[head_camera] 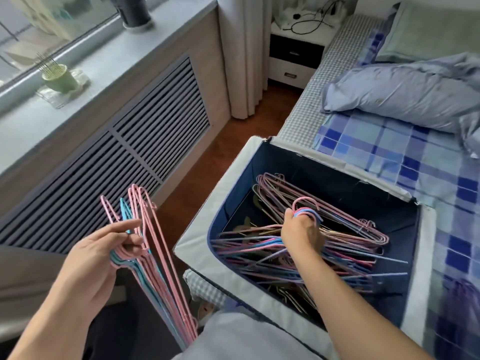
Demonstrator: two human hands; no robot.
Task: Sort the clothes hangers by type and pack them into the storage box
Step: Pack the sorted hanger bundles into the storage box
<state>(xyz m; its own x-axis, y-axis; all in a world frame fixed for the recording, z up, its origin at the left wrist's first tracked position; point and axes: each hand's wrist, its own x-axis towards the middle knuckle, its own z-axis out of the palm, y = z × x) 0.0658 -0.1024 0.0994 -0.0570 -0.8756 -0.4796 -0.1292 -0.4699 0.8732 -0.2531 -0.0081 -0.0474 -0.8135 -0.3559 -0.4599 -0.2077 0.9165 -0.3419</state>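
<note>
Left hand (104,258) at 7 o'clock grasps a pink-and-blue hanger bundle (153,258); right hand (302,231) clenches hooks (306,209) inside the storage box (413,281). Best lowered flat, hooks aligned.

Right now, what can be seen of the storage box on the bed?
The storage box is a rectangular fabric bin, pale grey outside with a dark navy lining, and stands open on the blue checked bedsheet at the bed's edge. Its rim flaps are folded outward. Inside lie heaps of thin pink, blue and purple wire hangers. The right hand reaches in, gripping a bunch of hooks.
</note>
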